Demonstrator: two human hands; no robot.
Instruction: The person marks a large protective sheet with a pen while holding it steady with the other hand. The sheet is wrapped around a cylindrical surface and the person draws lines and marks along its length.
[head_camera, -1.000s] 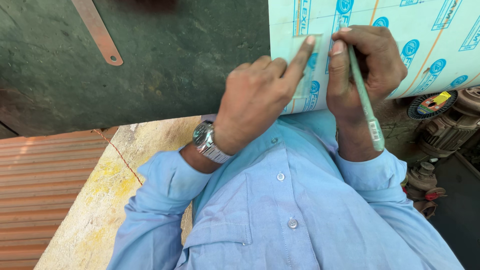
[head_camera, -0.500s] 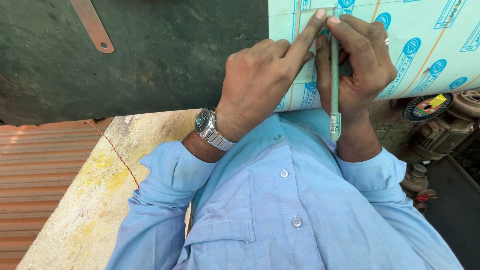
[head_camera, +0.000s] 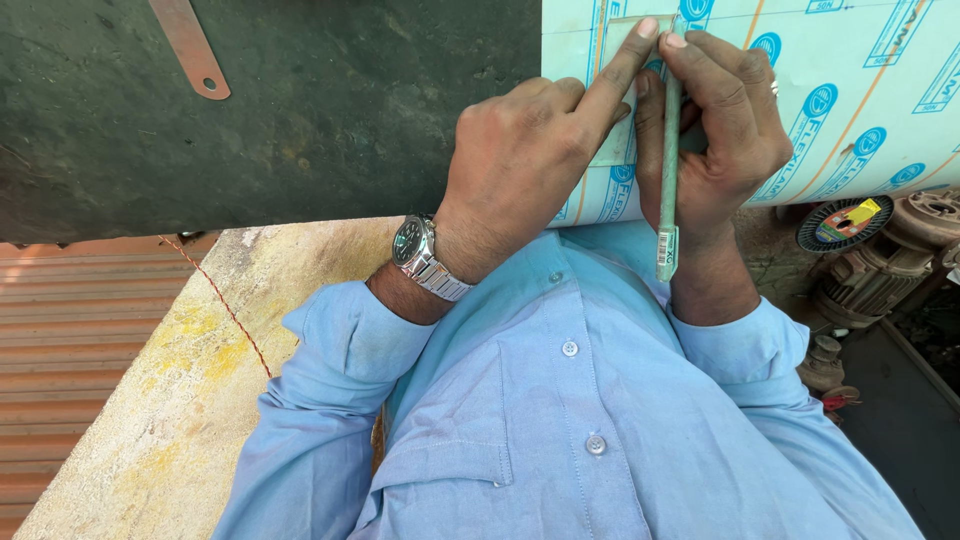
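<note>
The right hand (head_camera: 725, 130) pinches a green pencil (head_camera: 668, 160) between thumb and forefinger, the remaining fingers curled in behind it. The pencil stands nearly upright, its upper end against the pale printed sheet (head_camera: 850, 90) and its lower end, which carries a small label, hanging down past the sheet's bottom edge over the blue shirt (head_camera: 560, 420).

The left hand (head_camera: 530, 150) lies just left of the pencil, its forefinger stretched out and pressed on the sheet so that its tip almost meets the right forefinger at the pencil's top; the other fingers are folded into a loose fist. Under that forefinger a small pale rectangular piece (its lower edge shows beside the pencil) lies flat on the sheet, though what it is cannot be told. A steel wristwatch (head_camera: 425, 258) sits on the left wrist.

The sheet, light blue-green with blue round marks and thin orange lines, runs right from the pencil to the frame edge. To its left is a dark green metal surface (head_camera: 300, 110) with a thin copper-coloured strip (head_camera: 190, 45) lying on it near the top. Below that surface are a yellowish concrete floor (head_camera: 170, 400) and a corrugated reddish sheet (head_camera: 60, 330). Right of the pencil's lower end, beneath the sheet, stand a rusty electric motor (head_camera: 880, 260) and a round disc (head_camera: 840, 222).
</note>
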